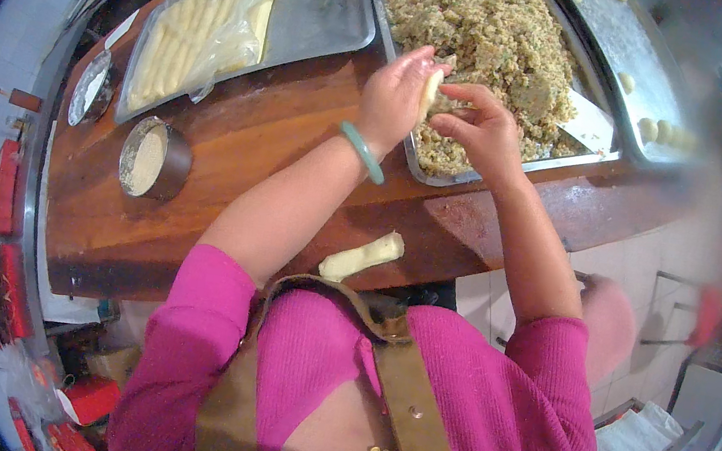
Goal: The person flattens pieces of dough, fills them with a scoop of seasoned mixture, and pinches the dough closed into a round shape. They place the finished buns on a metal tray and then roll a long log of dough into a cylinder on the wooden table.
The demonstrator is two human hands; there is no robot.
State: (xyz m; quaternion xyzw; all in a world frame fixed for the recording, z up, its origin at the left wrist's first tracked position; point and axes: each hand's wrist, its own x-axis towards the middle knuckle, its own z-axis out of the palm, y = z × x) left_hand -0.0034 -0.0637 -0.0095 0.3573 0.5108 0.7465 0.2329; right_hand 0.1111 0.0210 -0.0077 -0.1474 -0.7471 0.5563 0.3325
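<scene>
1. Bench [242, 149]: supports the stock.
2. Filling mound [479, 39]: much remains.
3. Dough ropes [178, 52]: many uncut.
4. Dough length [363, 258]: unshaped, near bench edge.
5. Dough piece [430, 97]: seemingly unfinished; left hand [393, 96] cups it, fingers curled; right hand [483, 134] alongside, fingers part-open, grip unclear.
6. Dough balls [660, 132]: several formed, far right.

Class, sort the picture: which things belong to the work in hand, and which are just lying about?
Seem to belong:
small pale dough piece in the left hand
crumbly beige mixture heaped in a silver metal tray
short pale dough log
long pale dough strips
round dark tub of pale powder

Apparently lying about:
red packages at far left
pink rounded seat at right
</scene>
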